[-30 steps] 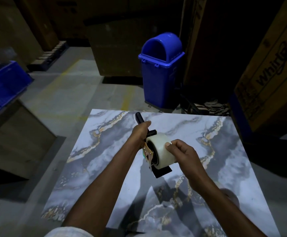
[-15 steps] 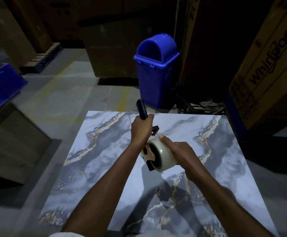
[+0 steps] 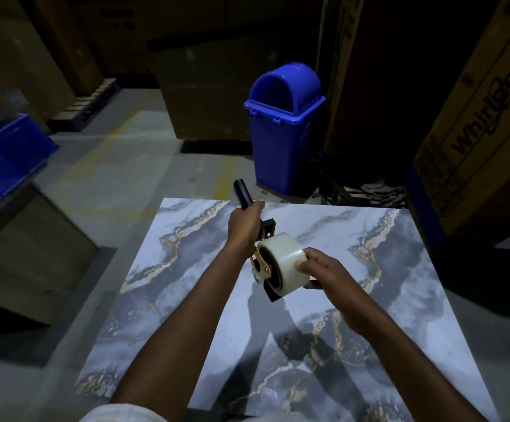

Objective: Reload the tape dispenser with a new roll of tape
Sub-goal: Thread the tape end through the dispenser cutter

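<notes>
Left hand (image 3: 245, 226) gripped black handle of tape dispenser (image 3: 242, 194); right hand (image 3: 323, 271) clasped translucent white tape roll (image 3: 284, 263) mounted on it, above grey-gold marbled tabletop (image 3: 186, 269). Blue plastic swing-lid bin (image 3: 284, 138) stood beyond; brown cardboard carton (image 3: 479, 123) right; concrete floor (image 3: 110, 184).

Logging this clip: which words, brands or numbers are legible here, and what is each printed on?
"Whirlpool": large cardboard box, far right, running up its side.
Small print lower on that box: too blurred to read.
Marks on the tall carton beside the blue bin: unreadable.
Tape roll, tape dispenser: no text visible.
</notes>
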